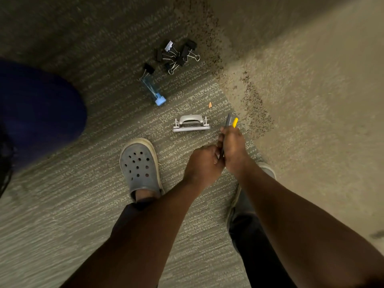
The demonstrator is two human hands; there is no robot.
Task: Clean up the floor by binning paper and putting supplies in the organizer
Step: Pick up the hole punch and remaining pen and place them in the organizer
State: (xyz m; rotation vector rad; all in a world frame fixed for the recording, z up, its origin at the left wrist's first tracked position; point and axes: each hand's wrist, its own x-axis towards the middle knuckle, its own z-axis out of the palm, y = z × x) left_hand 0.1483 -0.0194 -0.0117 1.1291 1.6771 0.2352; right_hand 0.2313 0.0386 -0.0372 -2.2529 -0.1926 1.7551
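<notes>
My right hand (233, 149) grips a bundle of pens (231, 121), one with a yellow end, above the carpet. My left hand (202, 163) is curled against the lower ends of the same pens, touching my right hand. On the carpet just left of the pens lies a grey hole punch (191, 123). Further away lie a clear blue tube with a light blue cap (152, 90) and a pile of several black binder clips (178, 56); one more black clip (148, 69) lies at the tube's far end. No organizer or bin is clearly in view.
A dark blue rounded object (41, 113) fills the left side. My left foot in a grey clog (140, 167) stands on the carpet below the hole punch; my right foot (268, 169) is mostly hidden by my arm. A small orange scrap (210, 104) lies beyond the punch.
</notes>
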